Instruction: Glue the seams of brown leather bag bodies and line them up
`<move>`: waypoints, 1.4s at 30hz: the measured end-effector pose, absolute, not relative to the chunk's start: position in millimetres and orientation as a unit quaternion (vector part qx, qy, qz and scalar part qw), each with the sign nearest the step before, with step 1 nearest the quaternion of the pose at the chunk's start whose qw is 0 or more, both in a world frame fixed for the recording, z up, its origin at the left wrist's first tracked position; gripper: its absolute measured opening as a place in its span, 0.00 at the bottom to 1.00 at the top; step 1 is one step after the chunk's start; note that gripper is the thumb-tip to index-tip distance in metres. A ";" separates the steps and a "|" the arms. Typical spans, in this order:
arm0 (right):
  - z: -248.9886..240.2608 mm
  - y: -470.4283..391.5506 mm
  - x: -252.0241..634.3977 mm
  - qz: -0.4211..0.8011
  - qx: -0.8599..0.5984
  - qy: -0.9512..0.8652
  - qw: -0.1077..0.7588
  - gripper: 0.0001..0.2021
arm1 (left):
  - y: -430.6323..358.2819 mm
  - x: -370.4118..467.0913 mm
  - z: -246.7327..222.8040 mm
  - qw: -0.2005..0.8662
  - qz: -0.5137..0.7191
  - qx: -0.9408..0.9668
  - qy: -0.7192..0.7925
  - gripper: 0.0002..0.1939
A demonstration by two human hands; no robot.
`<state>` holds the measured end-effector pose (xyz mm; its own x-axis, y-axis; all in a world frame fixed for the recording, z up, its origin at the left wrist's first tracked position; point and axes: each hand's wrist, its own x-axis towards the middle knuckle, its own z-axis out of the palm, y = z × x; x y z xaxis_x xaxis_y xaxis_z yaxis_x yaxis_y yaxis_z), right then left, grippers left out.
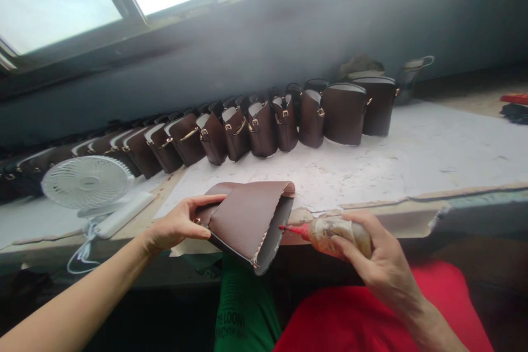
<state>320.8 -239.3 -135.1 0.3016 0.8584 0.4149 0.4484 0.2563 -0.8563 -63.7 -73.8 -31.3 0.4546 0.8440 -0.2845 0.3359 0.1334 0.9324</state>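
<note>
My left hand (178,224) grips the closed end of a brown leather bag (247,220) that lies on its side at the table's near edge, its open mouth turned to the right. My right hand (371,256) holds a small glue bottle (334,231) with a red nozzle. The nozzle tip touches the rim of the bag's mouth. The bag's stitched seam faces me.
A long row of brown leather bags (231,132) leans along the dark wall at the back of the white-covered table (412,159). A small white fan (86,182) with a cord stands at the left. Red cloth (371,313) and green cloth (245,313) lie over my lap.
</note>
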 end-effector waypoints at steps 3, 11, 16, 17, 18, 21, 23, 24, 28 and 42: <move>-134.8 -239.5 323.9 0.172 -0.572 -0.595 0.538 0.11 | -74.3 -64.2 -31.6 0.587 0.226 0.617 0.473 0.48; -122.1 -221.4 328.1 0.100 -0.568 -0.622 0.530 0.09 | -71.6 -64.0 -31.7 0.594 0.250 0.608 0.463 0.47; -113.8 -201.5 338.0 0.070 -0.577 -0.636 0.507 0.09 | -62.8 -66.9 -33.0 0.604 0.259 0.611 0.442 0.47; -112.3 -201.2 340.1 0.077 -0.574 -0.643 0.501 0.09 | -61.0 -67.8 -33.8 0.610 0.258 0.610 0.436 0.47; -111.2 -201.6 342.1 0.089 -0.571 -0.649 0.494 0.09 | -59.4 -68.6 -34.6 0.615 0.259 0.609 0.430 0.47; -110.7 -201.4 346.0 0.122 -0.563 -0.665 0.476 0.09 | -56.8 -70.5 -36.7 0.621 0.262 0.608 0.419 0.45; -111.8 -197.6 347.0 0.115 -0.567 -0.664 0.474 0.09 | -56.7 -71.2 -37.7 0.628 0.265 0.601 0.419 0.45; -112.2 -195.1 347.2 0.106 -0.571 -0.661 0.475 0.09 | -56.9 -71.5 -38.0 0.632 0.265 0.597 0.418 0.45; -110.5 -188.3 349.2 0.099 -0.571 -0.661 0.476 0.09 | -57.4 -71.7 -37.6 0.638 0.269 0.594 0.410 0.45; -126.2 -153.5 358.4 0.085 -0.580 -0.625 0.515 0.14 | -54.4 -69.9 -35.9 0.647 0.266 0.585 0.409 0.43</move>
<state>358.4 -153.5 -126.2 0.2036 0.8135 0.5448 0.6382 0.3117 -0.7040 -69.9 -54.4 -35.9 0.5237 0.8234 -0.2185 0.1347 0.1732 0.9756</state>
